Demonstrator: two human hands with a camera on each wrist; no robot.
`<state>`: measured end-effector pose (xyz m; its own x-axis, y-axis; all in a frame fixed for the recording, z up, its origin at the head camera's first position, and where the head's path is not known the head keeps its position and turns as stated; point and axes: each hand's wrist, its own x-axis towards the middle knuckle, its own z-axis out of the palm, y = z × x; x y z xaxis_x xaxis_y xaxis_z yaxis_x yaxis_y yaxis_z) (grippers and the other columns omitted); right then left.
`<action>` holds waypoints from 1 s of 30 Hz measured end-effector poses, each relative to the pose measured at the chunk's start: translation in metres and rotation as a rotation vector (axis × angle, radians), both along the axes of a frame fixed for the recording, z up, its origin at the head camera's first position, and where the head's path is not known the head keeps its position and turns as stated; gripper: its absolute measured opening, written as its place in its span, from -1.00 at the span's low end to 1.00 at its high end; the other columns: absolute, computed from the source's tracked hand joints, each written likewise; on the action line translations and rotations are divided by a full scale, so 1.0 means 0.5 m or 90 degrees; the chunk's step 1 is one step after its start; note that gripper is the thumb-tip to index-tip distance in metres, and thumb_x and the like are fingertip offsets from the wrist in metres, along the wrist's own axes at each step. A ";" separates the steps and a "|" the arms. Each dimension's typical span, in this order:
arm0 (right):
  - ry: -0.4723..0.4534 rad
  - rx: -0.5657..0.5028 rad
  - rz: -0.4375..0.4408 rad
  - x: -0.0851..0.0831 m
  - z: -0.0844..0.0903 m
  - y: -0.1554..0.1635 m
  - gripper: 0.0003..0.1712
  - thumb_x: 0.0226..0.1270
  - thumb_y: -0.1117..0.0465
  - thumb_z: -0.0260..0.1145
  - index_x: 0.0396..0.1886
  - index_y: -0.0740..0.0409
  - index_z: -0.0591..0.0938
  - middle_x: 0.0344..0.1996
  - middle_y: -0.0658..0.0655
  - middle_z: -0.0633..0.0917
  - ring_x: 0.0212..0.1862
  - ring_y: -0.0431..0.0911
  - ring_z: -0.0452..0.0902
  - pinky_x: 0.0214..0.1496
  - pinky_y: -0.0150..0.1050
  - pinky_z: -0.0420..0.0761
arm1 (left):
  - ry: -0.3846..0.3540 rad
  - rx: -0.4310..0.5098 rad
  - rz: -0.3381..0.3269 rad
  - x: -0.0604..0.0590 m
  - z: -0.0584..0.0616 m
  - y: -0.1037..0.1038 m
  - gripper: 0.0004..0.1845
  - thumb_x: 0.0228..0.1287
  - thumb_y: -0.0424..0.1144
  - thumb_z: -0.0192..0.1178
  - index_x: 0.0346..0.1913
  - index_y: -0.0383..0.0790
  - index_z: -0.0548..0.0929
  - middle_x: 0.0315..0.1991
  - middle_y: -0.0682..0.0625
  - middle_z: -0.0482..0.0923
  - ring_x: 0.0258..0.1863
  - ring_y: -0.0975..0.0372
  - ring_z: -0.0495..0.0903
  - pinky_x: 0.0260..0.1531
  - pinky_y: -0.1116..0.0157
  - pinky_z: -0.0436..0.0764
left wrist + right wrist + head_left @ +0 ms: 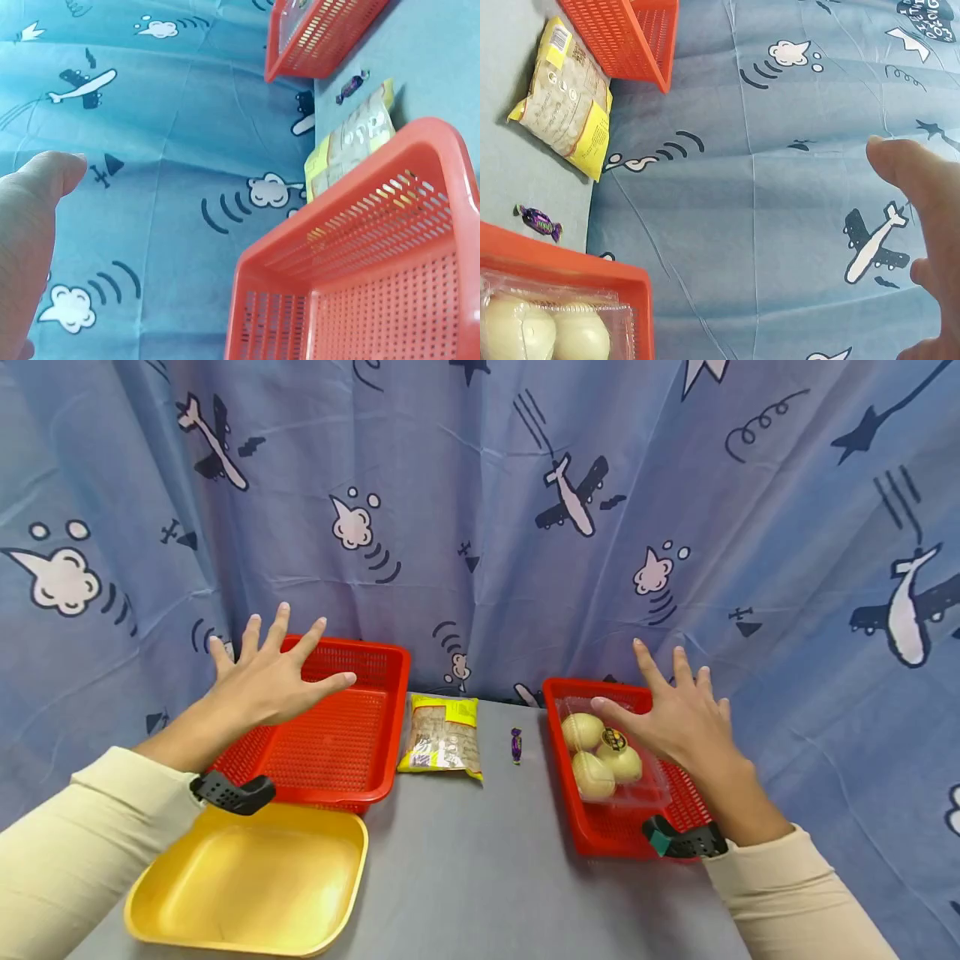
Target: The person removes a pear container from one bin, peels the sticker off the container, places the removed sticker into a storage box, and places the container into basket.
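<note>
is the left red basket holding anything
No, in the head view the left red basket shows only bare mesh, with the left hand spread open above it.

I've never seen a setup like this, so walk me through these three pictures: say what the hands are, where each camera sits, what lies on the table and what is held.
No machine here: a person works with two bare hands. The large picture comes from a camera on the head, looking down; the other two come from cameras strapped to each wrist.

The left hand is spread open above an empty red basket. The right hand is spread open above a second red basket that holds a clear box of pale round fruit. Neither hand holds anything.

On the grey table between the baskets lie a yellow snack packet and a small purple wrapped candy. A yellow tray sits nearest the person, on the left.
</note>
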<state>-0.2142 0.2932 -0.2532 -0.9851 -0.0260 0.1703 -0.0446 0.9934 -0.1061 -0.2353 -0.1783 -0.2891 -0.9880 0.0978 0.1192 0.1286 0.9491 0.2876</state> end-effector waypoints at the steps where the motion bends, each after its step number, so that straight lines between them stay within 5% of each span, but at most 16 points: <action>1: 0.004 -0.001 0.000 -0.001 0.002 0.004 0.21 0.03 -0.66 -0.05 0.55 -0.28 -0.25 0.44 0.49 -0.18 0.33 0.59 -0.29 0.08 0.60 -0.20 | 0.002 0.000 -0.001 -0.001 0.001 0.003 0.08 0.04 0.63 -0.25 0.55 0.12 -0.12 0.50 -0.28 -0.48 0.38 -0.32 -0.48 -0.01 -0.41 -0.64; 30: 0.028 -0.018 -0.015 -0.020 -0.017 0.124 0.17 0.14 -0.55 0.04 0.55 -0.22 -0.27 0.37 0.55 0.05 0.20 0.58 0.07 -0.08 0.57 0.17 | -0.003 0.018 -0.037 -0.003 0.002 0.137 0.09 0.00 0.66 -0.27 0.55 0.18 -0.13 0.53 -0.17 -0.44 0.42 -0.25 -0.41 0.07 -0.36 -0.62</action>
